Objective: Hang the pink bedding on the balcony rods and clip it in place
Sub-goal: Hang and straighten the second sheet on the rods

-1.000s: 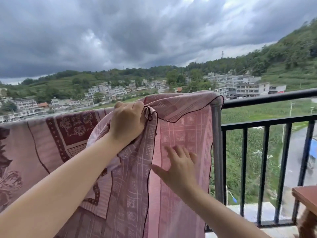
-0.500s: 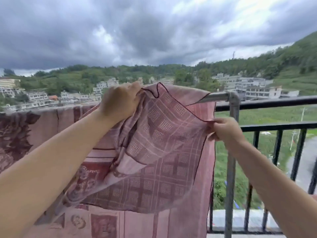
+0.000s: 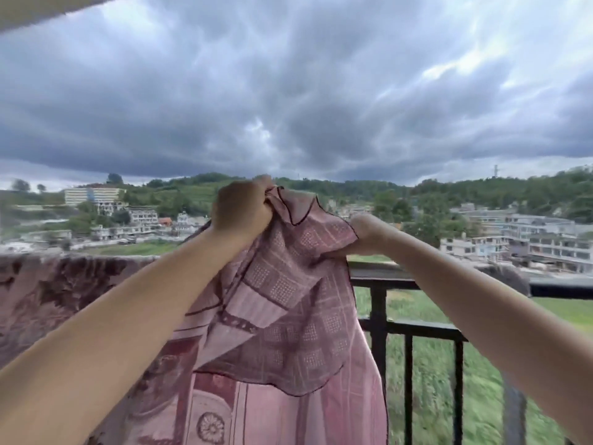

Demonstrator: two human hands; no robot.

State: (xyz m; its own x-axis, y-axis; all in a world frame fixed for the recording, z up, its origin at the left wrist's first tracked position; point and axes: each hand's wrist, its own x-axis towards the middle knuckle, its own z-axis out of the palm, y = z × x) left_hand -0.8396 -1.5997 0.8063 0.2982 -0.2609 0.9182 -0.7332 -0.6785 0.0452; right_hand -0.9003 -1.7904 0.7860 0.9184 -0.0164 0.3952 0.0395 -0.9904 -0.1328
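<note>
Between your two raised hands, the loose end of the pink bedding [image 3: 282,284] is lifted clear of the rail. Your left hand [image 3: 242,211] is fisted tight on a bunched corner with a dark piped hem; your right hand [image 3: 369,234] is closed on the edge just to its right, the fingers themselves hidden behind the cloth. Both grips sit above the black balcony railing [image 3: 382,277].

Below and to the left of your left hand, the remainder of the bedding already lies draped over the top rail and hangs down the near side. The raised part is folded over on itself, one layer doubled across another beneath your hands. The rod it should go on cannot be made out here; cloth covers that spot. No clip is in view.

Risks, as judged from here:
- The doubled fold may go over the rail uncorrected and dry bunched, because your hands are close together and not spreading the hem.
- Heavy dark cloud suggests gusts; wind could catch the lifted cloth.
- With nothing clipped, the hanging weight left of your left hand could drag the draped part off if either grip loosens.
</note>
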